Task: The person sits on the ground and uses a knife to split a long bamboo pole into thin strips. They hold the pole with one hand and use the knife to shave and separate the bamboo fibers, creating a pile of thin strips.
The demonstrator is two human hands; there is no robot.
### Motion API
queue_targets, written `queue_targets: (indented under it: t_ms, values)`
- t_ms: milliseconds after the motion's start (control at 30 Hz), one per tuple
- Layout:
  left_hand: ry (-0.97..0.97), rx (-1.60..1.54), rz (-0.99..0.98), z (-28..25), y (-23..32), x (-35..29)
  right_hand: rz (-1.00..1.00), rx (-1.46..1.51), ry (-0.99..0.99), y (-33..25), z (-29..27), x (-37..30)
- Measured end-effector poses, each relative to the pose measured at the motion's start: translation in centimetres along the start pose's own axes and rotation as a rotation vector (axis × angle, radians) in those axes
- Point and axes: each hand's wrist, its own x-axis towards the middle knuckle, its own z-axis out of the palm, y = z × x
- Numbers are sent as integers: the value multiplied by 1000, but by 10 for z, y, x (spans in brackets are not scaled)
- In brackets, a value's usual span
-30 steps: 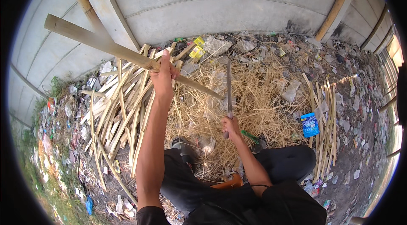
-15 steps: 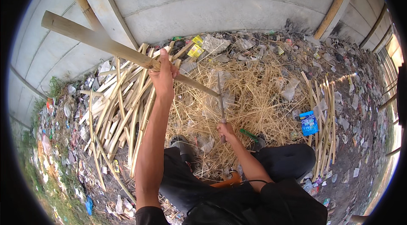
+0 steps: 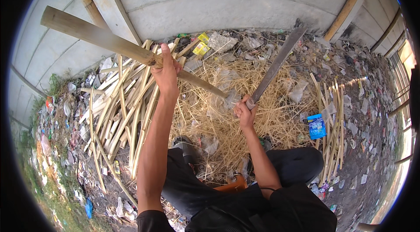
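My left hand (image 3: 167,73) grips a bamboo pole (image 3: 100,39) close to its dark node, thumb pointing up along it. The thick end of the pole reaches to the upper left; its thinner end slants down toward my right hand. In my right hand (image 3: 246,110) is a machete (image 3: 279,62), held by its handle, which my fingers mostly hide. Its long dark blade tilts up and to the right, apart from the pole. Under both hands lies a heap of pale bamboo shavings (image 3: 271,122).
A pile of split bamboo strips (image 3: 118,114) lies at left, a smaller bundle (image 3: 334,131) at right with a blue packet (image 3: 316,126) beside it. Litter covers the ground. A concrete wall (image 3: 227,0) stands ahead. An orange object (image 3: 234,184) sits between my legs.
The machete has swung from near the pole's thin end, edge-on, up and to the right. My right hand has risen toward the pole. My left hand and the pole have barely moved.
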Motion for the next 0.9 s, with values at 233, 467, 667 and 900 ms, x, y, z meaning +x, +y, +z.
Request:
queue_targets:
  t_ms: [233, 467, 667, 900]
  values:
    - [-62, 7, 5, -1, 2, 1, 883, -340, 8, 123, -86, -40]
    - [-106, 43, 21, 12, 1, -8, 1016, 158, -199, 104, -106, -23]
    - [-88, 38, 77, 12, 1, -10, 459, -178, 112, 31, -21, -18]
    - [-45, -6, 46, 10, 3, -8, -55, -108, 34, 50, -21, -9]
